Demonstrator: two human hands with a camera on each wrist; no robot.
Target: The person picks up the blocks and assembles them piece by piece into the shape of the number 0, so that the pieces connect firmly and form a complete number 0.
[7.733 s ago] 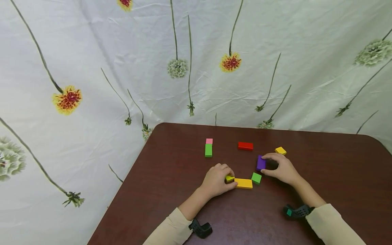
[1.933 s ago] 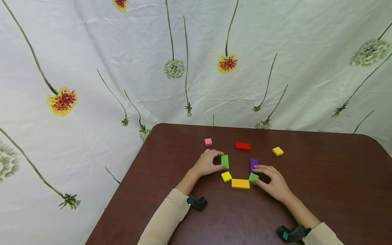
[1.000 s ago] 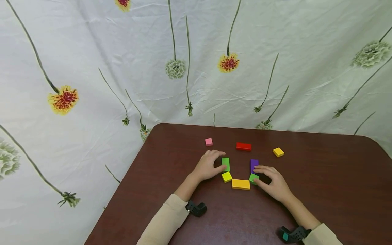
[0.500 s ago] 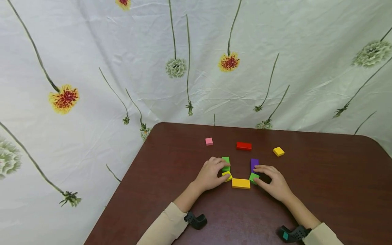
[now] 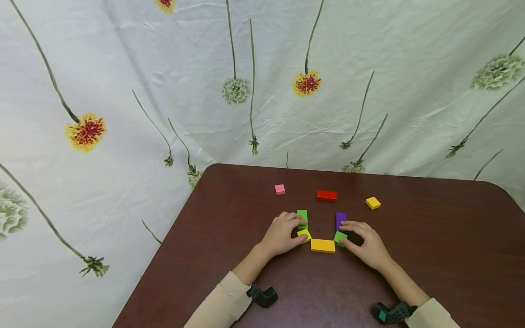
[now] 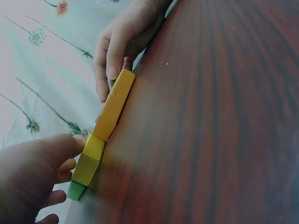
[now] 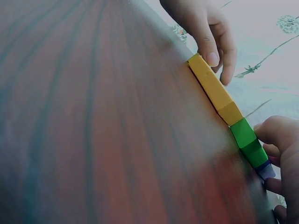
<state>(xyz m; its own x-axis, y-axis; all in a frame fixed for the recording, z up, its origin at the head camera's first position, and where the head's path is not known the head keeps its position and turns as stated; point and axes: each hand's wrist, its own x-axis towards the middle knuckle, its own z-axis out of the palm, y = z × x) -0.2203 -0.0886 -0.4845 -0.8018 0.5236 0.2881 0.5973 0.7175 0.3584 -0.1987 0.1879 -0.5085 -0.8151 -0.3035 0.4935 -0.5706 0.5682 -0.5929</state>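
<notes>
Toy blocks form a U on the table in the head view. An orange-yellow long block (image 5: 322,246) makes its near side. A yellow square block (image 5: 304,235) and a green long block (image 5: 302,218) make the left side; a small green block (image 5: 340,238) and a purple block (image 5: 340,220) make the right. My left hand (image 5: 281,233) has its thumb on the yellow block and fingers on the long green one. My right hand (image 5: 368,243) keeps its thumb at the small green block and its index finger by the purple one. In the right wrist view, the neighbouring blocks touch.
A pink block (image 5: 280,189), a red block (image 5: 326,196) and another yellow block (image 5: 373,203) lie apart towards the far edge. A flowered cloth (image 5: 184,68) hangs behind the brown table (image 5: 443,218). Each wrist wears a black device (image 5: 262,295).
The long green block has come from beside the pink one to the yellow block, and the purple block now meets the small green one. My left hand has slid nearer, its thumb reaching the yellow block.
</notes>
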